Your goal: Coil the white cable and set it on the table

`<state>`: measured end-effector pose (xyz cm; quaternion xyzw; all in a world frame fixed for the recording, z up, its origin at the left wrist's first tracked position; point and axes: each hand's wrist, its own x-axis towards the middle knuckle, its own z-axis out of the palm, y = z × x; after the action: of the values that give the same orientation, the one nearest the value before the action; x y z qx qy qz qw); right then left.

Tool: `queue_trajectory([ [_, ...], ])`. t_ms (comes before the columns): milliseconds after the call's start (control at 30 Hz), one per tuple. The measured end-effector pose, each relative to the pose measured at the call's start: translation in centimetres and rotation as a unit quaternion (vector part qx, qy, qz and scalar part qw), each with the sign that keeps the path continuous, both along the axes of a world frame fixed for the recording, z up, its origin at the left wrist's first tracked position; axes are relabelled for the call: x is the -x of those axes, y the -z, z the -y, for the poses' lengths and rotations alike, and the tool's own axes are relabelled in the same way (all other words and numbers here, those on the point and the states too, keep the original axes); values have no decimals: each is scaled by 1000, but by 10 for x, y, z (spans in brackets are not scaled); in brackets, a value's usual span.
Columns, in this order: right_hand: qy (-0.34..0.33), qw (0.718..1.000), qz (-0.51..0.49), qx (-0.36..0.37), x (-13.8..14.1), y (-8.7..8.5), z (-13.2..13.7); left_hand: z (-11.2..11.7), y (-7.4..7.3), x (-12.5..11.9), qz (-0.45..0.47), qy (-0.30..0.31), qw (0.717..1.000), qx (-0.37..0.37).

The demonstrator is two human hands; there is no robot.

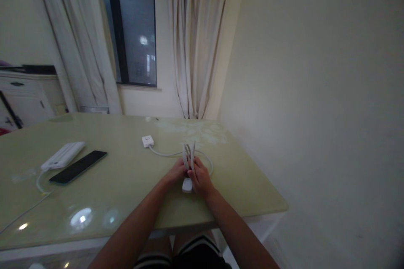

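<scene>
Both my hands meet over the table near its front edge, closed round a bundle of white cable (185, 157) folded into upright loops. My left hand (177, 172) grips the bundle from the left, its fingertips partly hidden. On the right side, my right hand (201, 176) wraps its fingers and thumb about the same loops. Just below the hands a white block-shaped cable end (187, 185) sticks out towards me. From the bundle a loose length of cable curves right and also runs left to a small white socket block (147, 141), which lies on the table with dark slots facing up.
On the left of the pale green glossy table (120, 193) lie a white power bank (64, 155) with a cable attached and a dark phone (78, 167). A wall (299, 92) borders the table on the right. Curtains (200, 42) and a window (135, 29) stand behind.
</scene>
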<state>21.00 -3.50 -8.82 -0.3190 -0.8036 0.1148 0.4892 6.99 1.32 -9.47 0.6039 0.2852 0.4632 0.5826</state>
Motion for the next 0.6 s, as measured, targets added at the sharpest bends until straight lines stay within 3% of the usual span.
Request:
queue_trajectory([
  [100,-1,1000,-7,-6,0,-3,1,-2,1,0,-24,-28,999,-24],
  [300,7,1000,7,-26,2,-7,4,-7,0,3,-91,-175,977,-81],
  [600,-1,995,-67,78,2,-3,2,-11,3,5,-127,-212,965,-87],
])
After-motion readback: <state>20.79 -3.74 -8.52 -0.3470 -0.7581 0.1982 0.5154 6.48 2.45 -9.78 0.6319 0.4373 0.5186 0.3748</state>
